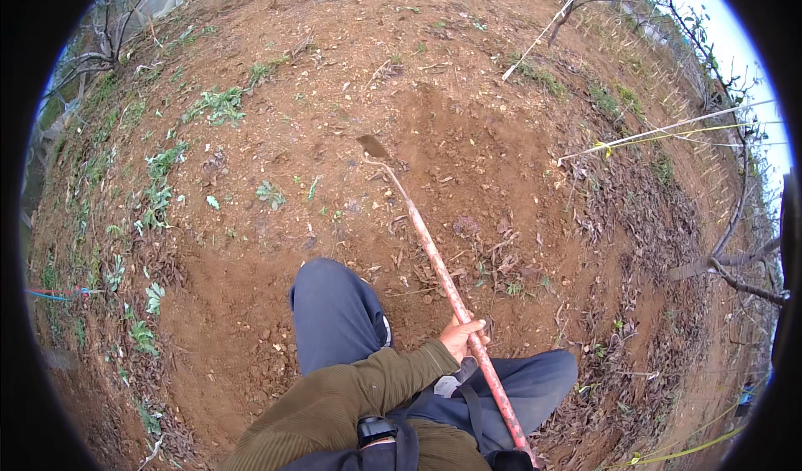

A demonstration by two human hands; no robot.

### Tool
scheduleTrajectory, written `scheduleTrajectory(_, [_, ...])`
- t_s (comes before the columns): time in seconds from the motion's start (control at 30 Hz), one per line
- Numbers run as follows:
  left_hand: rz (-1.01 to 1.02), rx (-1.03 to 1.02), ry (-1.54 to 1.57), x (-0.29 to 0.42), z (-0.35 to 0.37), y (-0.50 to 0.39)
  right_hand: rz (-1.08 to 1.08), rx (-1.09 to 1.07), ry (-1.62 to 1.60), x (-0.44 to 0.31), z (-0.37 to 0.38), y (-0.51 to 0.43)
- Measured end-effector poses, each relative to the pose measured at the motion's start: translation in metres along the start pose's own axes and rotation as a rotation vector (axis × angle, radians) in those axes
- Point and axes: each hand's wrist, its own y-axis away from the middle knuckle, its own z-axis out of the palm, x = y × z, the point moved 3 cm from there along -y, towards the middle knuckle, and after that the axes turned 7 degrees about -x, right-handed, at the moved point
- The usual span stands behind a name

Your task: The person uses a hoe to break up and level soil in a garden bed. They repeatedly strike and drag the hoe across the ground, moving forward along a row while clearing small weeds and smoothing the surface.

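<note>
My left hand [462, 336] is closed around the middle of a long hoe handle [442, 267], which has worn pink-red paint. From there the handle runs forward and left to a thin curved neck and a small soil-brown hoe blade [373, 146]. Whether the blade touches the soil or hovers just over it I cannot tell. The handle's near end passes over my bent leg [532, 389] toward the bottom edge. My right hand is out of view. Around the blade lies reddish-brown soil [476, 151], with a darker loosened patch to its right.
White cords [664, 131] and a yellow one slant from the ground to bare tree branches [742, 258] at right. Another white cord [539, 39] reaches a tree farther off. Dry leaf litter [651, 220] covers the right side; green weeds [160, 183] grow along the left.
</note>
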Motion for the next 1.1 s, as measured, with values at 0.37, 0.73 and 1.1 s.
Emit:
scheduleTrajectory(0.37, [0.41,0.202,-0.092,0.209,0.048,-0.097,-0.802,-0.229,-0.517,-0.273,-0.127,-0.046])
scheduleTrajectory(0.73, [0.231,0.955,-1.135,0.329,-0.046,-0.215,-0.683,-0.666,-0.645,-0.415,-0.13,-0.114])
scheduleTrajectory(1.1, [0.104,0.955,-1.242,0.289,-0.044,-0.174,-0.696,-0.677,-0.622,-0.362,-0.088,-0.094])
